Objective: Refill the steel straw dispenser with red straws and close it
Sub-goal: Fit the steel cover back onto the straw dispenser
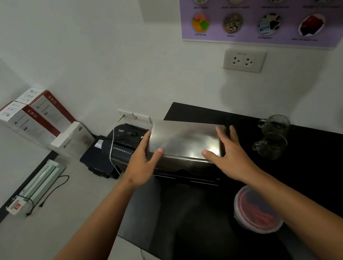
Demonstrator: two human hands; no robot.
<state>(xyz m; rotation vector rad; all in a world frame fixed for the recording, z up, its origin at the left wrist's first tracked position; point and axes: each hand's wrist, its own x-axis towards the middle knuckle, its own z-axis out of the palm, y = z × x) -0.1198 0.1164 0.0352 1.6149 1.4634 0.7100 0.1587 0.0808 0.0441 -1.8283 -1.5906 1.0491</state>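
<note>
Our left hand [143, 161] rests flat against the left end of the steel straw dispenser [186, 142], which stands at the left part of the black desk [323, 176]; its grip is spread, clasping nothing. The lid [180, 137] appears down. Our right hand [228, 155] bears on the right end, grip likewise released. The red straws [260, 214] lie in a round tub [242, 218] near the front, so we judge refilling not started.

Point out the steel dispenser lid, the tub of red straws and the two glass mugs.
steel dispenser lid [183, 138]: head view, middle of its flat top.
tub of red straws [256, 227]: head view, its white rim, near side.
glass mugs [274, 124]: head view, the farther mug's body.
</note>
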